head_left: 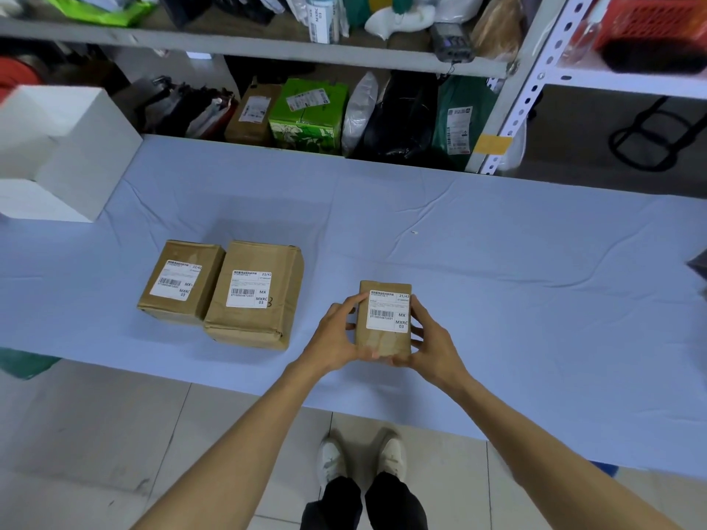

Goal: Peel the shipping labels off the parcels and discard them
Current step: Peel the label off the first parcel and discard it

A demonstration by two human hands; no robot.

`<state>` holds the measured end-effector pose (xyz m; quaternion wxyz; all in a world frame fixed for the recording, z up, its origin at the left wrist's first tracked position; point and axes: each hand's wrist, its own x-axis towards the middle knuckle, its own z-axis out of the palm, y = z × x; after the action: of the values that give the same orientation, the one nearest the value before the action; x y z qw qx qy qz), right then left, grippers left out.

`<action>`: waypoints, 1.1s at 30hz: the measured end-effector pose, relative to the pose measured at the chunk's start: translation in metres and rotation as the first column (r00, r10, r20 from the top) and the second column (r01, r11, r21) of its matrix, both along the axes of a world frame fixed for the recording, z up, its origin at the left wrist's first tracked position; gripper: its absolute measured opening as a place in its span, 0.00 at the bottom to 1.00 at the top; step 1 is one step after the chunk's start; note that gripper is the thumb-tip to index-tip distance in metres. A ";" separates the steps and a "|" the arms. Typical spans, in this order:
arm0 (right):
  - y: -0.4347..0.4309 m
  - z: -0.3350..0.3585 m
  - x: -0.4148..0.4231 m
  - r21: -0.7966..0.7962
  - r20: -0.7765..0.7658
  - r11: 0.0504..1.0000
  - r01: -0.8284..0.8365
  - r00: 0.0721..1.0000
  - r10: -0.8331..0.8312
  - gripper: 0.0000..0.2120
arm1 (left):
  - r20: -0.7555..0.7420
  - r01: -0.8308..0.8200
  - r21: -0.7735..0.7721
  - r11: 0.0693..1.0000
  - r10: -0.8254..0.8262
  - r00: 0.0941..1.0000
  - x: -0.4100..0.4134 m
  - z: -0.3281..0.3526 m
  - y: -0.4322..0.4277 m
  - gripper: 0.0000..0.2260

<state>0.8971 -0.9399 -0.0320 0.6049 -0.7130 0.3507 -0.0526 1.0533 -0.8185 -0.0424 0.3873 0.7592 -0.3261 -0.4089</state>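
1. Brown-paper small parcel (383,340) is held between both hands over the near part of the desk (497,269). Whether it rests on the pale blue cloth or hangs just above it is hard to tell.
2. Its white shipping label (388,309) lies flat on the upper face.
3. The left hand (334,338) grips the left side, fingers (354,302) curled up to the label's top corner. The right hand (430,338) holds the right side, its thumb at the near end.
4. Well to the left, the middle parcel (264,319) and the far-left parcel (160,300) touch side by side, each labelled.
5. A white box (76,154) stands at the desk's far left.
6. Behind, a shelf (267,51) stands over a green carton (306,120) among bags.
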 end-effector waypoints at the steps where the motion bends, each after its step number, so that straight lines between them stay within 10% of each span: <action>1: 0.001 0.000 0.000 0.001 0.000 1.000 0.016 1.000 -0.016 0.47 | -0.001 0.002 -0.003 1.000 -0.002 1.000 0.001 0.000 -0.001 0.47; 33: 0.015 0.001 0.000 -0.076 -0.039 0.995 0.061 0.997 -0.064 0.39 | 0.051 -0.017 -0.022 1.000 0.018 0.999 0.006 -0.003 -0.008 0.27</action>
<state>0.8971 -0.9253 -0.0311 0.5685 -0.7248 0.3829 -0.0699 1.0593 -0.8268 -0.0449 0.3905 0.7682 -0.3334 -0.3824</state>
